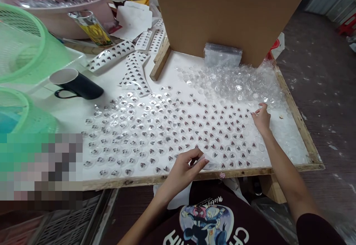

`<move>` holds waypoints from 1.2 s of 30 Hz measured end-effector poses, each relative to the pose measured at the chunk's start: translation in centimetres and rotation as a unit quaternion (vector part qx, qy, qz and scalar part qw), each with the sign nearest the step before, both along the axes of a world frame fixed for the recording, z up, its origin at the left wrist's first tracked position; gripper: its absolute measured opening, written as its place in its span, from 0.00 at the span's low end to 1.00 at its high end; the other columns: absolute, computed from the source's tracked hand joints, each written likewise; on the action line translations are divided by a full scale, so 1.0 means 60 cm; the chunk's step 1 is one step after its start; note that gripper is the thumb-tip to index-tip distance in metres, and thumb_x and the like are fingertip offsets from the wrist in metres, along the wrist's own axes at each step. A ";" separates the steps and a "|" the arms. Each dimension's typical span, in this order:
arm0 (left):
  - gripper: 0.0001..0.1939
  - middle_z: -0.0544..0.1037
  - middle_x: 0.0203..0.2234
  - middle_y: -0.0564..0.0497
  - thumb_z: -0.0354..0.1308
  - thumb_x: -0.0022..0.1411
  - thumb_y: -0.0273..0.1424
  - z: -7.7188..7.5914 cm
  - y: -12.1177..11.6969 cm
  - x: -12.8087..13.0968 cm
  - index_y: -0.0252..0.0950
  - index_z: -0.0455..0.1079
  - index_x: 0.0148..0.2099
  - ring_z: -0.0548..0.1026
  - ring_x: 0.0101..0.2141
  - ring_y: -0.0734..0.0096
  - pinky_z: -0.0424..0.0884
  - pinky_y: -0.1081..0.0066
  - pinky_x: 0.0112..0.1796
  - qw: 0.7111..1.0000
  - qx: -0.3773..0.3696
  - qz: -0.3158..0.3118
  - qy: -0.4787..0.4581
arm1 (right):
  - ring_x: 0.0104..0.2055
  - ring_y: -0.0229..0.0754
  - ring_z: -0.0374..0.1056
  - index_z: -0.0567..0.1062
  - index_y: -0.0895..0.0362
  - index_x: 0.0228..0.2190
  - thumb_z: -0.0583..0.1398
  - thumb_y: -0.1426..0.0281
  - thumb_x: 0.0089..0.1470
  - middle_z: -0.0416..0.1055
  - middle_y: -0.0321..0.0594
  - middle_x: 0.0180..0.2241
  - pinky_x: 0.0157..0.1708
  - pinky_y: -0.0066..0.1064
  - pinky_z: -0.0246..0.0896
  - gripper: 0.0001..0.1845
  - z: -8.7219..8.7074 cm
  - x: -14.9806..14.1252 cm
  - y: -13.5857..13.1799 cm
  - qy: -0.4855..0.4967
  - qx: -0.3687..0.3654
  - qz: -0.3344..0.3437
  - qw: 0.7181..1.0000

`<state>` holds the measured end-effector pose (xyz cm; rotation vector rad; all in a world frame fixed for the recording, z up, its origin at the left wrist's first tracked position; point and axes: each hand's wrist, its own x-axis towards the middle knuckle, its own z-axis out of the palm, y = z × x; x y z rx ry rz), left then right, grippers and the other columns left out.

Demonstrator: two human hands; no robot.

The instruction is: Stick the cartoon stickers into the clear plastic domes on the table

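Over the front edge of the white tabletop, my left hand [187,167] has its thumb and index finger drawn together. Any small thing between those fingertips is too faint to make out. My right hand [261,119] is at the right end of the rows, fingers pinched low over the transparent discs. What it pinches cannot be made out. Many round transparent plastic discs [175,139], each with a small dark printed picture, lie in rows between and left of my hands. A heap of plain transparent discs [239,83] lies just beyond my right hand.
Sticker sheets [136,72] and a dark mug [83,85] lie at the left. Green baskets [41,52], a pink tub [58,9] and a glass [90,28] stand behind. A cardboard box [228,15] rises at the back; wooden strips [297,122] edge the table.
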<state>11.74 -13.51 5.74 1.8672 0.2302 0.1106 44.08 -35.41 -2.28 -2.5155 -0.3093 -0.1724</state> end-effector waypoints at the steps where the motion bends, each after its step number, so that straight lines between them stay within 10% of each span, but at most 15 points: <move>1: 0.17 0.61 0.21 0.56 0.53 0.66 0.36 -0.001 0.000 0.000 0.36 0.58 0.26 0.59 0.26 0.74 0.56 0.75 0.28 1.000 0.000 0.000 -0.001 | 0.42 0.49 0.68 0.60 0.54 0.50 0.58 0.72 0.48 0.71 0.39 0.36 0.51 0.45 0.54 0.27 0.001 -0.002 0.000 -0.012 -0.013 0.003 1.000; 7: 0.17 0.60 0.21 0.57 0.53 0.66 0.36 -0.002 0.003 -0.001 0.36 0.58 0.25 0.59 0.25 0.74 0.56 0.75 0.27 1.000 -0.001 0.006 -0.007 | 0.46 0.49 0.65 0.68 0.54 0.46 0.57 0.67 0.51 0.69 0.47 0.46 0.50 0.44 0.57 0.19 0.025 -0.026 -0.011 -0.088 0.041 -0.006 0.995; 14: 0.17 0.61 0.21 0.57 0.53 0.66 0.36 -0.001 0.002 0.003 0.36 0.58 0.26 0.59 0.25 0.74 0.57 0.75 0.27 1.000 -0.014 0.009 -0.006 | 0.29 0.42 0.66 0.75 0.56 0.28 0.61 0.58 0.47 0.74 0.40 0.27 0.34 0.34 0.63 0.14 0.026 -0.064 -0.008 0.124 0.114 0.045 0.985; 29: 0.17 0.61 0.21 0.56 0.54 0.66 0.36 -0.002 0.002 0.002 0.36 0.59 0.25 0.59 0.25 0.74 0.57 0.75 0.26 1.000 -0.012 0.020 -0.009 | 0.31 0.44 0.70 0.72 0.53 0.25 0.59 0.67 0.48 0.76 0.39 0.26 0.41 0.37 0.62 0.04 0.011 -0.067 0.023 0.081 -0.014 0.058 0.995; 36: 0.18 0.59 0.21 0.57 0.54 0.66 0.37 -0.002 0.000 0.004 0.37 0.57 0.25 0.58 0.25 0.74 0.56 0.75 0.27 0.999 -0.020 0.028 -0.009 | 0.39 0.48 0.69 0.71 0.56 0.38 0.57 0.72 0.53 0.74 0.44 0.36 0.49 0.44 0.54 0.08 0.016 -0.086 0.034 0.023 -0.098 0.056 0.993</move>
